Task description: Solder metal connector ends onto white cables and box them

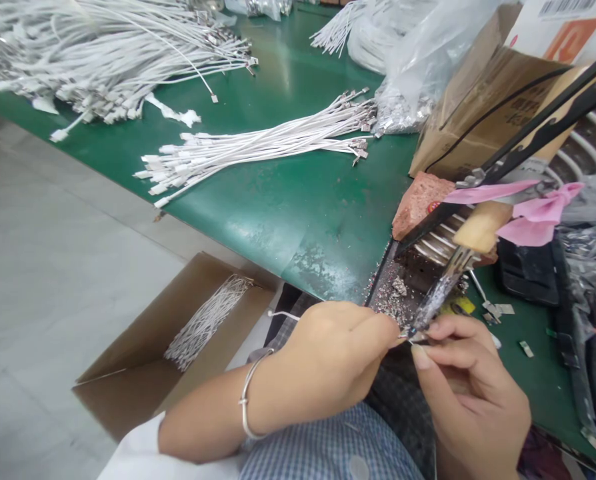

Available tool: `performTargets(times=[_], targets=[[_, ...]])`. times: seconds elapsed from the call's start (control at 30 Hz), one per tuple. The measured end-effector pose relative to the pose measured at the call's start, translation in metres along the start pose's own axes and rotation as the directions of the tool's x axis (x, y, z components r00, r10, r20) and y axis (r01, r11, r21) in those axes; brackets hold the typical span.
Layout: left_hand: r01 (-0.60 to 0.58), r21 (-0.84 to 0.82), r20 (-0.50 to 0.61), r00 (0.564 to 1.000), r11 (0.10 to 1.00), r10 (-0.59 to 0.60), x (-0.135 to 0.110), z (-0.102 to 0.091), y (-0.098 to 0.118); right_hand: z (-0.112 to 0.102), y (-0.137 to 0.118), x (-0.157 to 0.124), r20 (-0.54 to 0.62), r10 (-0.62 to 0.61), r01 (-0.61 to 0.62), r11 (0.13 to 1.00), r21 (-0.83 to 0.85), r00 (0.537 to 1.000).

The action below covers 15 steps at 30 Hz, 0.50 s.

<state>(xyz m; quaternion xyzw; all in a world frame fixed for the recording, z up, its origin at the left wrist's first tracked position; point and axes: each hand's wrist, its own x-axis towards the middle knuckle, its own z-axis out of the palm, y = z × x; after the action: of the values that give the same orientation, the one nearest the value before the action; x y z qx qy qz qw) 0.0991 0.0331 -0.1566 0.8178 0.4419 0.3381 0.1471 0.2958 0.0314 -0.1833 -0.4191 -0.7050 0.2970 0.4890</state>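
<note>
My left hand (343, 353) is closed around a short white cable (284, 315), whose tail sticks out behind the fist. Its fingertips meet those of my right hand (471, 387) right under the tip of a mounted soldering iron (435, 293). The right thumb and forefinger are pinched together; a thin bright bit shows at them, too small to make out. A loose bundle of white cables (268, 147) with metal plugs lies on the green table (318, 207) ahead of my hands.
A large pile of white cables (108, 60) covers the back left. Below the table edge stands a cardboard box (128, 340) with cables inside. A red brick (421, 200), plastic bag (413, 80), another carton (478, 107) and black phone (528, 270) crowd the right.
</note>
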Motion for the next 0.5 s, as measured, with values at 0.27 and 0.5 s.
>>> performTargets(times=[0.27,0.5], targets=[[0.005,0.078,0.031,0.999,0.997,-0.007,-0.0032,0.0016,0.0011,0.0007,-0.0028,-0.0021,0.053,-0.033,0.038,0.995,-0.097,0.998],[0.015,0.076,0.034,0.999,0.997,-0.018,-0.0082,0.0022,0.0053,-0.0012,-0.0055,-0.007,0.038,-0.022,0.025,0.995,-0.098,0.999]])
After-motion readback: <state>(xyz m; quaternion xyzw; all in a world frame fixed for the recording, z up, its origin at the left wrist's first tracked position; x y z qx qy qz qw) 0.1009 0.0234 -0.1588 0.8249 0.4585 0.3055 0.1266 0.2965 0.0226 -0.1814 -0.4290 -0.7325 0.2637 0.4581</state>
